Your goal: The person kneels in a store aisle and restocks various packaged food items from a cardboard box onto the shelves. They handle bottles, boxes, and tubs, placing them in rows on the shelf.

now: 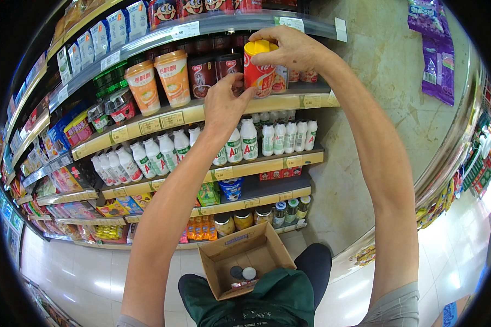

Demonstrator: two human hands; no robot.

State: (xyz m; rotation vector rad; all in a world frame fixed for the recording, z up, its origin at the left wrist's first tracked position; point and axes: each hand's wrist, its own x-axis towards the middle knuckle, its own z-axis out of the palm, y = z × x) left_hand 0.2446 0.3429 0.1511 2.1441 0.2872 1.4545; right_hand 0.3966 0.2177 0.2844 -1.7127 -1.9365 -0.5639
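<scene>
My right hand [288,51] grips a red can with a yellow lid [264,77] from above, its fingers around the lid. The can is at the front edge of a shelf [251,107], near the shelf's right end. My left hand [227,98] is at the can's lower left, thumb and fingers apart. Its thumb overlaps the can's edge; whether it presses on the can I cannot tell. Left of the can are dark brown cans [202,75], partly behind my left hand. Farther left are two orange-and-white paper drink cups [172,79]. Behind the red can, to its right, other cans are partly hidden.
An open cardboard box [284,251] sits by my knees with a few small items inside. White drink bottles [248,141] line the shelf below; glass jars [243,220] stand lowest. Purple snack bags [438,69] hang at the upper right. A shelf above [233,26] overhangs the cans.
</scene>
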